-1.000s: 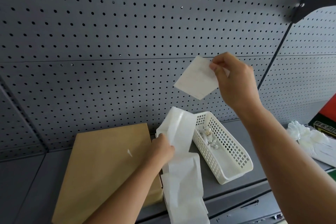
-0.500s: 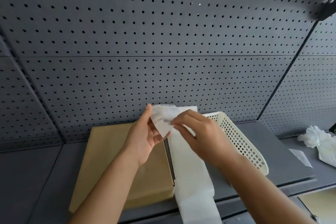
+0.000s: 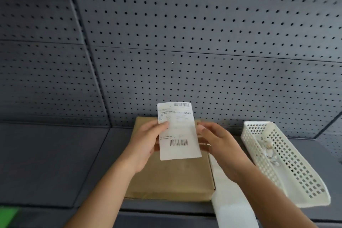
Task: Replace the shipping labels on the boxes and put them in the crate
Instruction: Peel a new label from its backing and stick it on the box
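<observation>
A flat brown cardboard box (image 3: pixel 172 179) lies on the dark grey shelf (image 3: pixel 51 163). Above it I hold a white shipping label (image 3: pixel 178 131) upright, printed side toward me, with barcodes at its top and lower part. My left hand (image 3: pixel 146 142) pinches the label's left edge between thumb and fingers. My right hand (image 3: pixel 220 144) sits at the label's right edge with fingers spread; whether it touches the paper I cannot tell. A strip of white backing paper (image 3: pixel 229 198) hangs over the shelf's front edge, right of the box.
A white perforated plastic basket (image 3: pixel 288 168) with small paper scraps inside stands to the right of the box. A grey pegboard wall (image 3: pixel 185 42) rises behind the shelf. Something green (image 3: pixel 7 214) shows at the bottom left corner.
The right hand dropped a blank piece it held high, then both hands came together over the box. The label is now peeled off the strip and held flat, facing me. The view shifted left.
</observation>
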A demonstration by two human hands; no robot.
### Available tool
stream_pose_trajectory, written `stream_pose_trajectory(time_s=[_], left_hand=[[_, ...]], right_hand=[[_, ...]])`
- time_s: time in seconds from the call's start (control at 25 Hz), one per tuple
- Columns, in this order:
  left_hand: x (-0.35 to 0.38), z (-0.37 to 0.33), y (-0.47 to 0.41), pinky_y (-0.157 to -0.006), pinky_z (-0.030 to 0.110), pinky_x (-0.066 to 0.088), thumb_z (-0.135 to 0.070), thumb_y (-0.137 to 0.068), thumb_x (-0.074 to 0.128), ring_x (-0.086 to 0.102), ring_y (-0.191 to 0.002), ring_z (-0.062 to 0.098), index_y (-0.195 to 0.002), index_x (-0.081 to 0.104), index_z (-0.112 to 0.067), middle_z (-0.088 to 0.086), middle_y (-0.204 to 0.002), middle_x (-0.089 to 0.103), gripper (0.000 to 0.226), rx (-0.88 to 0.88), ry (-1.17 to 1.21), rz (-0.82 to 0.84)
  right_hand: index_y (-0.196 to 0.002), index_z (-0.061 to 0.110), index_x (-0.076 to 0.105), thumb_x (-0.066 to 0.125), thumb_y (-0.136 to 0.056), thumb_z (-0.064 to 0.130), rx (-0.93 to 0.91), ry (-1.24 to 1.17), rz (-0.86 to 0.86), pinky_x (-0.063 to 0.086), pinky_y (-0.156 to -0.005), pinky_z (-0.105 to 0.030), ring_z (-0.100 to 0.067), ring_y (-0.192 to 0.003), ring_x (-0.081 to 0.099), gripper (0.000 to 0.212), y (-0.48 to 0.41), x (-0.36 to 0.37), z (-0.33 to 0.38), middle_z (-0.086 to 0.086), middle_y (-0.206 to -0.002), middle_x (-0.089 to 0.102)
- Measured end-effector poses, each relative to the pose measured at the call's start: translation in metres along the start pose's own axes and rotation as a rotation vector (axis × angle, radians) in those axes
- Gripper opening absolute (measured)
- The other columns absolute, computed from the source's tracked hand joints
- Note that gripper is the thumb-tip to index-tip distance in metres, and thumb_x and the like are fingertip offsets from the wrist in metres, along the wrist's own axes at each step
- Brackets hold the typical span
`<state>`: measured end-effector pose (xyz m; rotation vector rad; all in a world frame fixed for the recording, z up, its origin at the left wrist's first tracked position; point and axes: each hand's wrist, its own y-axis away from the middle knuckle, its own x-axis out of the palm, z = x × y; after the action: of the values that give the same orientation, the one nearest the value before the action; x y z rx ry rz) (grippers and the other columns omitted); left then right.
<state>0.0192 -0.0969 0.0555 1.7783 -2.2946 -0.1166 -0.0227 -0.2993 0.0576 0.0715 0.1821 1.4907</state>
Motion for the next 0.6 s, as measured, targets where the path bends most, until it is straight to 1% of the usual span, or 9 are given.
stream_pose_trajectory(time_s=[0.08,0.16,0.24,0.32,0.4,0.44,0.52,0.56,0.6], left_hand=[[-0.014,0.004,0.005,-0.102,0.055,0.049,-0.029,-0.101,0.057,0.072,-0.104,0.025,-0.114,0.074,-0.025,0.0,-0.11,0.076,0.022,0.004,-0.116,0.018],[-0.026,0.008,0.008,-0.099,0.052,0.052,-0.032,-0.101,0.057,0.072,-0.101,0.018,-0.11,0.075,-0.027,-0.006,-0.106,0.077,0.021,0.014,-0.237,0.01],[-0.037,0.012,0.009,-0.091,0.041,0.055,-0.032,-0.1,0.059,0.072,-0.096,0.01,-0.106,0.076,-0.028,-0.012,-0.102,0.077,0.019,0.027,-0.336,-0.024],[-0.044,0.014,0.008,-0.08,0.027,0.052,-0.029,-0.1,0.06,0.071,-0.092,0.003,-0.105,0.077,-0.029,-0.017,-0.1,0.077,0.017,0.039,-0.407,-0.052],[-0.049,0.015,0.005,-0.072,0.019,0.052,-0.025,-0.1,0.061,0.071,-0.087,0.001,-0.105,0.076,-0.029,-0.019,-0.098,0.076,0.016,0.058,-0.461,-0.068],[-0.051,0.017,0.002,-0.071,0.02,0.053,-0.023,-0.099,0.061,0.071,-0.085,0.002,-0.105,0.075,-0.03,-0.018,-0.097,0.076,0.016,0.075,-0.487,-0.081],[-0.051,0.021,-0.005,-0.072,0.025,0.056,-0.024,-0.096,0.066,0.071,-0.08,0.007,-0.108,0.069,-0.031,-0.014,-0.091,0.076,0.014,0.102,-0.549,-0.136],[-0.05,0.023,-0.009,-0.072,0.028,0.055,-0.026,-0.093,0.07,0.07,-0.076,0.008,-0.109,0.064,-0.031,-0.012,-0.088,0.076,0.017,0.106,-0.589,-0.168],[-0.049,0.025,-0.013,-0.07,0.029,0.054,-0.027,-0.091,0.072,0.068,-0.073,0.008,-0.109,0.06,-0.03,-0.011,-0.085,0.075,0.021,0.109,-0.633,-0.192]], right_hand=[[-0.107,0.007,0.068,0.054,-0.1,0.024,0.037,-0.036,0.035,0.058,-0.087,-0.04,-0.026,-0.095,0.072,0.023,-0.005,0.011,-0.003,-0.005,-0.1,0.076],[-0.1,0.002,0.068,0.054,-0.101,0.018,0.037,-0.027,0.012,0.059,-0.081,-0.038,-0.031,-0.094,0.071,0.021,-0.008,0.021,-0.005,-0.009,-0.096,0.076],[-0.097,0.002,0.067,0.055,-0.1,0.016,0.026,0.019,-0.007,0.06,-0.075,-0.034,-0.031,-0.091,0.072,0.019,-0.011,0.029,-0.01,-0.01,-0.094,0.076],[-0.095,0.005,0.069,0.056,-0.1,0.017,0.005,0.094,-0.018,0.061,-0.075,-0.038,-0.029,-0.086,0.073,0.018,-0.014,0.035,-0.016,-0.007,-0.091,0.076],[-0.091,0.01,0.07,0.057,-0.099,0.018,0.003,0.172,-0.047,0.062,-0.073,-0.042,-0.027,-0.08,0.073,0.017,-0.018,0.039,-0.023,-0.004,-0.086,0.076],[-0.089,0.011,0.071,0.058,-0.098,0.018,0.011,0.2,-0.063,0.062,-0.069,-0.039,-0.023,-0.075,0.073,0.017,-0.02,0.04,-0.026,-0.002,-0.083,0.076],[-0.085,0.013,0.07,0.059,-0.097,0.018,0.02,0.271,-0.098,0.056,-0.058,-0.027,-0.013,-0.064,0.068,0.017,-0.023,0.04,-0.03,0.002,-0.075,0.073],[-0.085,0.015,0.07,0.06,-0.096,0.018,0.019,0.31,-0.116,0.054,-0.057,-0.025,-0.011,-0.063,0.066,0.015,-0.026,0.04,-0.032,0.004,-0.074,0.072],[-0.086,0.017,0.069,0.06,-0.096,0.019,0.015,0.352,-0.13,0.055,-0.06,-0.027,-0.012,-0.067,0.067,0.014,-0.03,0.039,-0.035,0.004,-0.077,0.073]])
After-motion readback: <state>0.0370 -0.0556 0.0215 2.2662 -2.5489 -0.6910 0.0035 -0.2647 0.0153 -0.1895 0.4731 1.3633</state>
